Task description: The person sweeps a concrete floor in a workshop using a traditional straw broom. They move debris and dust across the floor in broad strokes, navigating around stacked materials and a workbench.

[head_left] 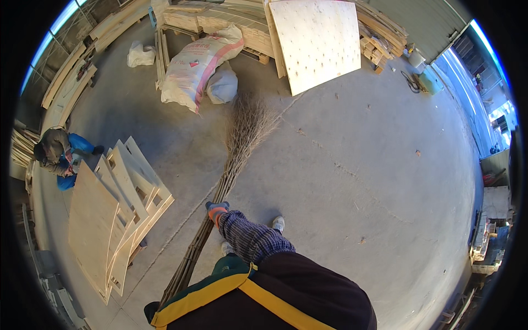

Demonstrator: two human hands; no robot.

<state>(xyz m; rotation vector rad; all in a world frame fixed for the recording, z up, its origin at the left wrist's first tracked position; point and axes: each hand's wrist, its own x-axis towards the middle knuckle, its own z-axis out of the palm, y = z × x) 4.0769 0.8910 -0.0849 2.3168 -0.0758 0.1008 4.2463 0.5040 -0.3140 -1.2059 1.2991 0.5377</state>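
Observation:
A long twig broom slants across the floor in front of me, its bushy end spread on the concrete at the far side. My right hand, in a grey and orange glove, is wrapped round the bundled stalks about midway along. The upper end of the broom runs back toward my left side. A dark shape that may be my left hand sits beside that end; its fingers are hidden.
Plywood sheets lean in a stack at left, with a crouching person beyond. A large white sack and a smaller bag lie near the bristles. A plywood board leans against stacked lumber. Small debris dots the concrete floor.

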